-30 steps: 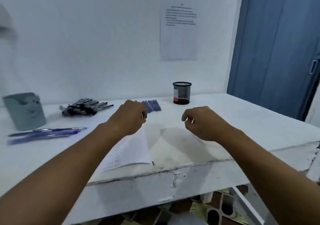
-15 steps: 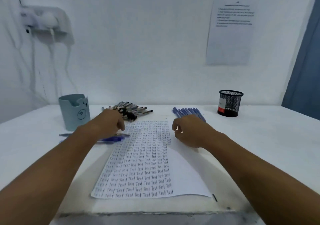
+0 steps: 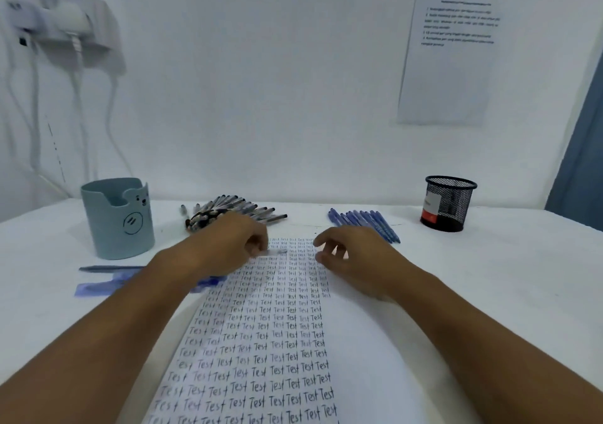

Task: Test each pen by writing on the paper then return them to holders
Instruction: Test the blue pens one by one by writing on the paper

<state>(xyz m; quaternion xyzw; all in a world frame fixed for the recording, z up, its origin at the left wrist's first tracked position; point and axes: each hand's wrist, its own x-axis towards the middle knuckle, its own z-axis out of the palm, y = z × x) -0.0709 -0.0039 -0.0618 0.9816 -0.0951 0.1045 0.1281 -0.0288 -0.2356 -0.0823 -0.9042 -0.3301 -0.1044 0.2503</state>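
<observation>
the left hand (image 3: 233,244) hovers over the top of the paper (image 3: 261,342), its fingers (image 3: 257,244) curled, seemingly pinching a thin pen (image 3: 277,251); blur hides the grip. the right hand (image 3: 352,257) hangs beside it, fingers loosely curled and holding nothing. the sheet carries rows of handwritten "test". behind lie a heap of black-capped pens (image 3: 235,211) and a row of blue pens (image 3: 365,223). a smooth pale-blue holder (image 3: 117,218) with a bear face stands left, more blue pens (image 3: 104,280) below it; a black mesh cup (image 3: 448,203) with a red-and-white label stands right on the white bench (image 3: 489,277).
</observation>
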